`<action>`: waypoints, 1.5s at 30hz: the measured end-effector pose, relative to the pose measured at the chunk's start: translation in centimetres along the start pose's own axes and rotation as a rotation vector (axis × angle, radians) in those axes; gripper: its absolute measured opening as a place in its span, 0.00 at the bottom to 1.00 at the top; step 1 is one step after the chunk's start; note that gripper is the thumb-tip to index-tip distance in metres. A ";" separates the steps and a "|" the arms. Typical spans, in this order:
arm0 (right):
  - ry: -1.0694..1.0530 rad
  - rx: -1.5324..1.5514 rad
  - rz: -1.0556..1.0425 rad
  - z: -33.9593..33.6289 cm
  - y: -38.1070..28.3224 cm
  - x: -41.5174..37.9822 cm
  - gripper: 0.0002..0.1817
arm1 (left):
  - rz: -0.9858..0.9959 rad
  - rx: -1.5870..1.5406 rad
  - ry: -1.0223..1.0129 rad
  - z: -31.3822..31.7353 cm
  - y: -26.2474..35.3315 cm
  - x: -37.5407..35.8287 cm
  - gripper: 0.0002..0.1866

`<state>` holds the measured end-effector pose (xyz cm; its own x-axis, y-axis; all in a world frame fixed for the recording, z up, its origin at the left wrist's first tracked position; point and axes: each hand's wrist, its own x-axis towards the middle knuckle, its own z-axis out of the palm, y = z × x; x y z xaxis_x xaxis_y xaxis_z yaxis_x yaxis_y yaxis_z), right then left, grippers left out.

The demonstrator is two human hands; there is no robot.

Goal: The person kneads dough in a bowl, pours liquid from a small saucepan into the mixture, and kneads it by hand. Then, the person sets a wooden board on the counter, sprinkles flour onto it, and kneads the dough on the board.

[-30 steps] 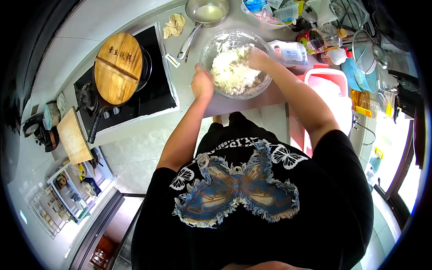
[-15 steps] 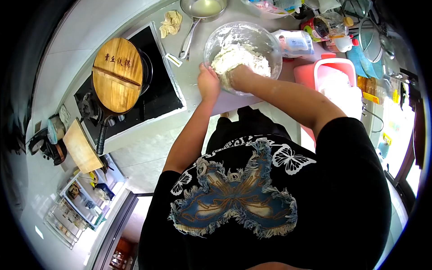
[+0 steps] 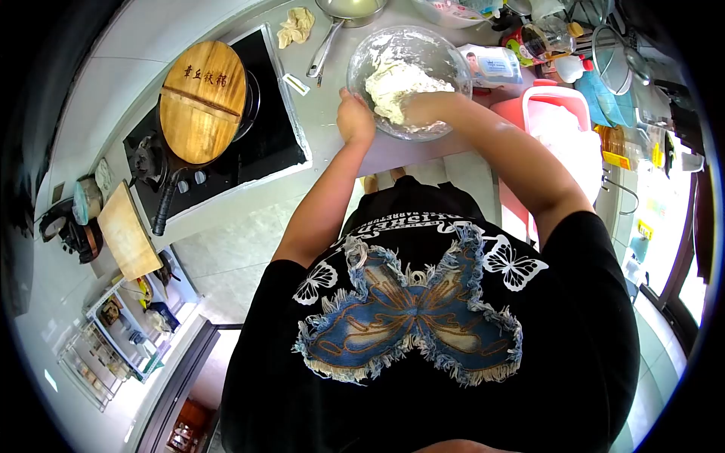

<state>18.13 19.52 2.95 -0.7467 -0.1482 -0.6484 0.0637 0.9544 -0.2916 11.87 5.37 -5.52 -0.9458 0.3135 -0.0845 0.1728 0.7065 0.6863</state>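
Observation:
A clear glass bowl on the counter holds a rough, whitish lump of dough, with floury smears up its wall. My left hand is curled against the bowl's near left side, gripping it at the rim. Inside the bowl, my right hand is closed on the near side of the dough, its fingers sunk under the lump and mostly hidden.
Left of the bowl are a steel pan, a crumpled cloth and a stove bearing a wok with a wooden lid. To the right, a wipes packet and a pink bin stand close to my right arm.
My right hand has shifted rightward in the bowl. The dough has turned into a more upright, gathered lump toward the bowl's left. My left hand stays at the bowl; the whole view has shifted slightly.

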 end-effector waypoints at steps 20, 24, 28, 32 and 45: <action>0.029 0.048 0.272 1.2 13.7 7.9 0.26 | -0.038 -0.173 0.090 0.6 0.7 -0.8 0.12; 0.020 0.135 0.271 1.3 13.3 8.5 0.29 | -0.003 -0.151 0.151 1.6 0.0 -0.3 0.13; 0.046 0.281 0.243 0.3 11.8 7.4 0.32 | 0.015 -0.165 0.097 1.7 -0.8 0.1 0.16; 0.094 0.393 0.193 -1.5 9.0 4.3 0.35 | 0.058 -0.186 0.132 1.1 -0.3 -0.1 0.16; 0.164 0.751 0.088 2.2 10.8 9.0 0.29 | 0.010 -0.165 0.112 1.0 -0.3 0.1 0.16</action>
<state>13.57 27.90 -7.53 -0.8031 0.0160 -0.5957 0.5153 0.5207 -0.6807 12.05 5.84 -6.44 -0.9704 0.2415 -0.0024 0.1441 0.5873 0.7965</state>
